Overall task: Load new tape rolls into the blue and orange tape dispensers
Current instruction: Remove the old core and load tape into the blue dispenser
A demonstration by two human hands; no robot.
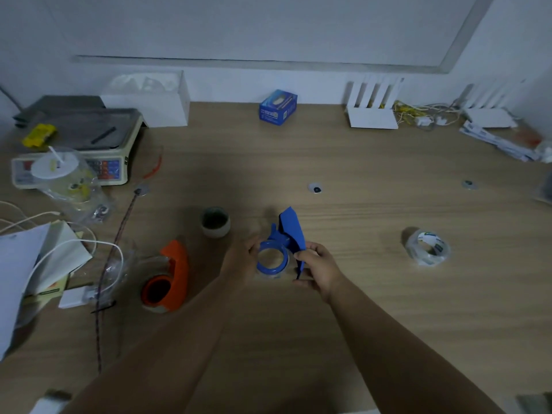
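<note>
your right hand (pixel 316 264) is closed on the handle of the blue dispenser (pixel 286 237), held just above mid-table, while your left hand (pixel 245 258) fingers pinch its hub ring, and it looks like light, stiff, smooth plastic, so grip the handle and ring rim.

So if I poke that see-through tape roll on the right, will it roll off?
Probably not: the clear tape roll seems to lie tilted, nearly flat, on the wooden table, so it would likely slide. It looks light, and its glossy wrapping may be slippery.
</note>
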